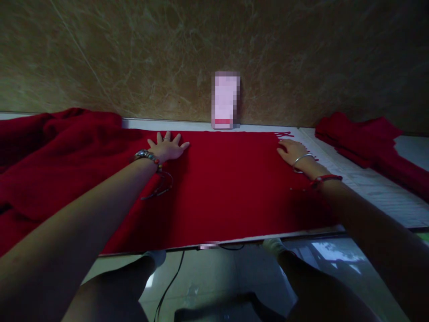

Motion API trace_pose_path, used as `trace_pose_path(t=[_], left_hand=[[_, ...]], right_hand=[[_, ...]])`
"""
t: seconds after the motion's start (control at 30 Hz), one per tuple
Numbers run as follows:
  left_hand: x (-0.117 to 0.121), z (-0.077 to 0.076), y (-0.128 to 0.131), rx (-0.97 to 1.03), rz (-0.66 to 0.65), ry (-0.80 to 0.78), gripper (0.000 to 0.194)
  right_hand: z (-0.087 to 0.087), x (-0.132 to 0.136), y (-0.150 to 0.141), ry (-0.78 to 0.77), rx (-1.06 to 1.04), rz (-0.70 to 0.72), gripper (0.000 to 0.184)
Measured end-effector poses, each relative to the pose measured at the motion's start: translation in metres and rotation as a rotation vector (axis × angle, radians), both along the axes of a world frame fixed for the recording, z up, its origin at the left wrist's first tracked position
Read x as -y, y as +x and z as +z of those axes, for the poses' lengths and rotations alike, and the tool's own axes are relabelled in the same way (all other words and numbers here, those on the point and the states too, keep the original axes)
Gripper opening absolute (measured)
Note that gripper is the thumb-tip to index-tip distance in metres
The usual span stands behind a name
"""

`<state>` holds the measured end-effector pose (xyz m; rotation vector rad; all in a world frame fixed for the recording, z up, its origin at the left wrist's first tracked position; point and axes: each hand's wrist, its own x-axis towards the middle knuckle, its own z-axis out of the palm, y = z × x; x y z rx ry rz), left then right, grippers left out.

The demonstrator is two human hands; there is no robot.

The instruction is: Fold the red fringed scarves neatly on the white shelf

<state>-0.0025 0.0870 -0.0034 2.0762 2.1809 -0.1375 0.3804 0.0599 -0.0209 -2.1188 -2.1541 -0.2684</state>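
A long red fabric piece with a fringed right end, like a scarf (228, 188), lies flat across a narrow white table. My left hand (168, 147) presses on its upper left part with fingers spread wide. Over by the fringe (284, 133), my right hand (291, 151) rests on the cloth near its right end; the fingers are stretched and loosely bent, with nothing visible between them. Toward the left the same red fabric is gathered in loose, bulky folds.
Another red cloth (365, 143) lies bunched on the white table (375, 192) at right. A blurred pink phone-like object (225, 98) leans against the marbled wall (150, 58) behind. A black cable (170, 284) hangs below the table's front edge, near my legs.
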Motion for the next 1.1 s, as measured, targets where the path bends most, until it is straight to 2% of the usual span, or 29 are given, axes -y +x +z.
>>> trace_pose_path(t=[0.17, 0.27, 0.43, 0.6, 0.7, 0.83, 1.1], left_hand=[[-0.02, 0.008, -0.012, -0.086, -0.163, 0.053, 0.063], [-0.032, 0.016, -0.019, -0.154, -0.232, 0.055, 0.057], [-0.038, 0.022, -0.026, -0.198, -0.251, 0.023, 0.051], [-0.042, 0.014, -0.033, -0.233, -0.232, 0.132, 0.046], [-0.052, 0.013, -0.039, -0.23, -0.245, 0.125, 0.048], [-0.06, 0.018, -0.041, -0.247, -0.299, 0.084, 0.048], [-0.052, 0.032, -0.039, -0.216, -0.405, 0.106, 0.044]], right_hand=[[0.031, -0.027, -0.026, -0.152, 0.066, 0.151, 0.045], [0.04, -0.041, -0.046, -0.25, 0.117, 0.231, 0.046], [0.038, -0.057, -0.063, -0.329, 0.247, 0.23, 0.04], [0.034, -0.068, -0.056, -0.312, 0.27, 0.224, 0.037], [0.035, -0.069, -0.052, -0.299, 0.242, 0.213, 0.037], [0.036, -0.068, -0.053, -0.275, 0.179, 0.185, 0.042], [0.035, -0.073, -0.061, -0.266, 0.247, 0.129, 0.04]])
